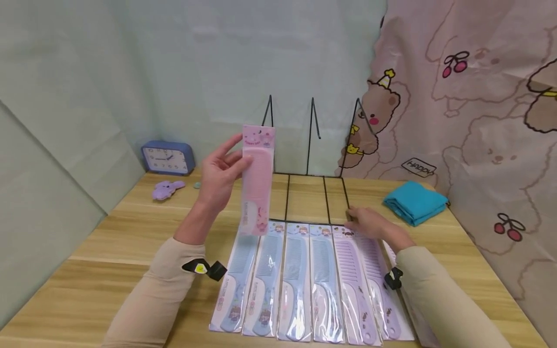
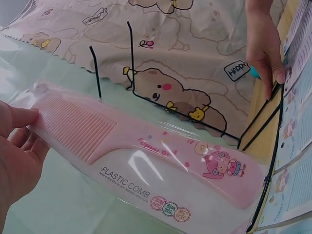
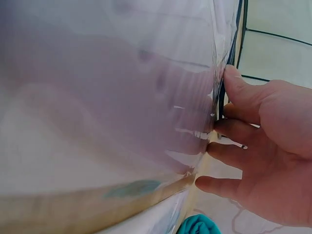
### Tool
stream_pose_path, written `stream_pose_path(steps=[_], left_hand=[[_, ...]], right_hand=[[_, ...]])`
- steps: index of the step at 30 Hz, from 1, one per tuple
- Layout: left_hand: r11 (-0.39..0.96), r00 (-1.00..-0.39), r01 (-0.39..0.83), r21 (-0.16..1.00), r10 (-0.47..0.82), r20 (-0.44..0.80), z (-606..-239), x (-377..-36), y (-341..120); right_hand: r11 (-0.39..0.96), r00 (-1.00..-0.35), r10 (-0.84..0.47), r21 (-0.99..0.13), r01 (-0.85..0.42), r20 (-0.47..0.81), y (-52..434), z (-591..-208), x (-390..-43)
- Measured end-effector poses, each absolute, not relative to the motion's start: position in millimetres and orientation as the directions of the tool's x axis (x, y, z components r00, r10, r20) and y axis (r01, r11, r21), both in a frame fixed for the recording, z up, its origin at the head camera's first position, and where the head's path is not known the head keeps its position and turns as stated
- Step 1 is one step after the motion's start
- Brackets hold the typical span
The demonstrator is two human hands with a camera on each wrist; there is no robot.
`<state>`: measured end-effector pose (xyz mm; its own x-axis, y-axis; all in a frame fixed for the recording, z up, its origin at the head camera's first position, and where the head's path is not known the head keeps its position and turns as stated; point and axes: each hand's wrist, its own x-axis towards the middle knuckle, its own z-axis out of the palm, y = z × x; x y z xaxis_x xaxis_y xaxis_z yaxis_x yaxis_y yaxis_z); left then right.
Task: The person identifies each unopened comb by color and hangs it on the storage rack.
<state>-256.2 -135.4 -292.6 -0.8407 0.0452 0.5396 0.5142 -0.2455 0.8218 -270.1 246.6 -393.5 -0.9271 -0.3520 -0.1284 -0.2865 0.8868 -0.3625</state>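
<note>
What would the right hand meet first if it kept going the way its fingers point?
The right hand lies at the top of the purple packaged combs, fingertips already at the black wire rack's base. Going on, it would probably cross that wire onto bare table; depth is unclear.

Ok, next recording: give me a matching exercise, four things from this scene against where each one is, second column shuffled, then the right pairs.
Things:
1. pink comb
2. blue alarm clock
3. teal cloth
4. packaged purple combs

Places:
A. folded on the table's far right side
B. held up by the left hand, above the table
C. at the right end of the row of combs, by the right hand
D. standing at the table's far left corner, against the wall

Pairs: 1-B, 2-D, 3-A, 4-C
</note>
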Motion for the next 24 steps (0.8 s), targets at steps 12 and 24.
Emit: stream_pose_path(steps=[12,24], left_hand=[[-0.238,-0.855,0.492,0.837,0.049,0.517,-303,-264,-130],[-0.273,-0.848,0.507,0.818,0.013,0.530,-309,-266,-131]], right_hand=[[0.904,-0.937,-0.299,-0.368,-0.217,-0.181,244,-392,-269],[0.906,-0.939,-0.295,-0.363,-0.216,-0.176,245,-392,-272]])
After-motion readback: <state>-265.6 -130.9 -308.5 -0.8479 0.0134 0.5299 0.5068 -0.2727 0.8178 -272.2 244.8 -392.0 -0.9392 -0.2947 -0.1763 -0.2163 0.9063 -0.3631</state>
